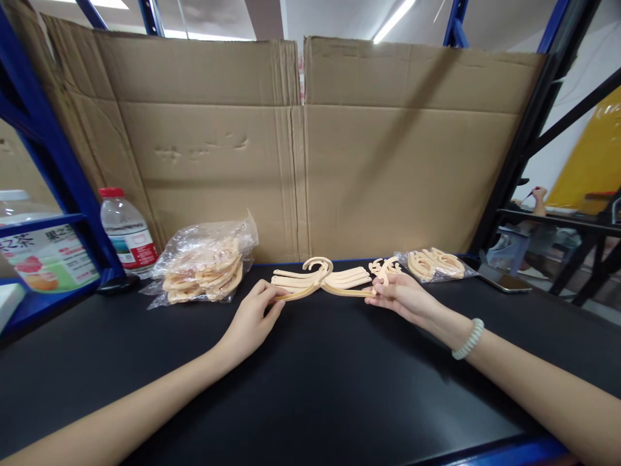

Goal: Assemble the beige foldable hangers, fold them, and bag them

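Note:
Several cream plastic clothes hangers (320, 278) lie fanned out on the black tabletop, their curved hooks pointing to the back. My left hand (257, 317) is closed around the left end of the front hanger, thumb and fingers pinching it. At the opposite end, my right hand (400, 296) grips the right tip of the same hanger. A small cream curved piece (387, 268) rises at the right fingers; whether they hold it too I cannot tell. Just behind that hand lies a small pile of cream hook-like pieces (374, 265), partly hidden.
A clear bag of cream hangers (204, 262) lies at left, a smaller bag (434, 265) at right beside a phone (504, 279). A red-capped bottle (127, 230) stands by the blue frame. Cardboard panels (218, 149) wall the back. Another person's hand (538, 193) shows far right.

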The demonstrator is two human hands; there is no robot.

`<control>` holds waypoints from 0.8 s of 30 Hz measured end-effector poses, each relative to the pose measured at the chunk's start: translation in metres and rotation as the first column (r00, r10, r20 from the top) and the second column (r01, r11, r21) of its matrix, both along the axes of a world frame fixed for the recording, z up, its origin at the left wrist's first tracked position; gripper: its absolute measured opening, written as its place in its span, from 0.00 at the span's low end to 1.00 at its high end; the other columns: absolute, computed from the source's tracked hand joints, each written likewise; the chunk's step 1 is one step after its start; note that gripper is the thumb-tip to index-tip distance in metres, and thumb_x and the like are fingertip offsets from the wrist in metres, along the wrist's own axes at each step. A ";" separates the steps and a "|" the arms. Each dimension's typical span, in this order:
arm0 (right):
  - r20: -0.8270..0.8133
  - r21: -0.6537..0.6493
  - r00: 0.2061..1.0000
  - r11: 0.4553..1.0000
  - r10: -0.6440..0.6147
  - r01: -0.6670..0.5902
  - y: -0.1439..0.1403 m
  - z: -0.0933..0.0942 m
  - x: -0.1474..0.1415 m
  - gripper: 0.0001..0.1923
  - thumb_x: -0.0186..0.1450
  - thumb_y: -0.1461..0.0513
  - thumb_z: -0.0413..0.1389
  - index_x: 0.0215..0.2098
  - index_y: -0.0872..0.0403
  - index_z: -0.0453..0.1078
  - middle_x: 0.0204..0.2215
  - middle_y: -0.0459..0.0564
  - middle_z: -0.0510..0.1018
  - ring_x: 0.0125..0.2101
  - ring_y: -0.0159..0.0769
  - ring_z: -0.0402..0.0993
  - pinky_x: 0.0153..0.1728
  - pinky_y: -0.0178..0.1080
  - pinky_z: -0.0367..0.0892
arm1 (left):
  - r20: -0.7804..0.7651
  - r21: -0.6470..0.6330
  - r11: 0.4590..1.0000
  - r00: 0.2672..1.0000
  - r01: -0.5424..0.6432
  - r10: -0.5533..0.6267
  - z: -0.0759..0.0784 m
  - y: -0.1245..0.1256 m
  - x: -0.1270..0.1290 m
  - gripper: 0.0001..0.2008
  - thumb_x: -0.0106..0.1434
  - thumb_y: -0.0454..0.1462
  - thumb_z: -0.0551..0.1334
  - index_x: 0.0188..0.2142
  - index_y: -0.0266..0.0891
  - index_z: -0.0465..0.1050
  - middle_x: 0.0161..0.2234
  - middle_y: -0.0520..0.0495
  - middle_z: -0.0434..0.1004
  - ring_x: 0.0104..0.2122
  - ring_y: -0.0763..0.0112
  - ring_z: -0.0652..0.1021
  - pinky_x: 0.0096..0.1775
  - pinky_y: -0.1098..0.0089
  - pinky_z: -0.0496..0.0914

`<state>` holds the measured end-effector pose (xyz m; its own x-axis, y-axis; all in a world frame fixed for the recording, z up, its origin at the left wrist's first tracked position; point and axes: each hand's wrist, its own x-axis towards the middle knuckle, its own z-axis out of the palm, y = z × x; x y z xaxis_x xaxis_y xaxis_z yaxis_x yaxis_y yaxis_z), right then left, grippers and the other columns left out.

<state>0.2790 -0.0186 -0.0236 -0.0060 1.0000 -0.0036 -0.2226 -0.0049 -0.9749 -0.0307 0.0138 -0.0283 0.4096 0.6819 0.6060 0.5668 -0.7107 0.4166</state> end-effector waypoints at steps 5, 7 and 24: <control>0.010 0.010 1.000 1.000 -0.007 0.006 -0.002 0.001 -0.003 0.11 0.50 0.68 0.65 0.23 0.56 0.65 0.25 0.48 0.76 0.29 0.34 0.77 0.41 0.41 0.76 | 0.005 -0.014 1.000 1.000 0.009 -0.009 0.000 -0.001 0.000 0.08 0.63 0.36 0.53 0.37 0.39 0.71 0.34 0.48 0.66 0.34 0.68 0.73 0.38 0.66 0.72; 0.008 0.021 1.000 1.000 -0.014 0.014 -0.002 0.000 -0.003 0.12 0.49 0.68 0.65 0.22 0.56 0.65 0.25 0.47 0.76 0.28 0.34 0.77 0.40 0.41 0.76 | 0.007 -0.013 1.000 1.000 0.010 -0.010 0.000 -0.001 0.000 0.09 0.63 0.36 0.53 0.37 0.39 0.71 0.34 0.48 0.66 0.34 0.68 0.73 0.38 0.66 0.72; 0.059 0.010 0.991 0.992 -0.123 0.122 -0.005 0.003 -0.010 0.09 0.51 0.72 0.60 0.25 0.56 0.65 0.22 0.44 0.73 0.24 0.32 0.76 0.37 0.40 0.77 | 0.013 -0.008 1.000 1.000 0.009 -0.009 0.000 -0.003 0.001 0.09 0.63 0.37 0.53 0.36 0.39 0.72 0.34 0.48 0.67 0.33 0.67 0.74 0.37 0.66 0.72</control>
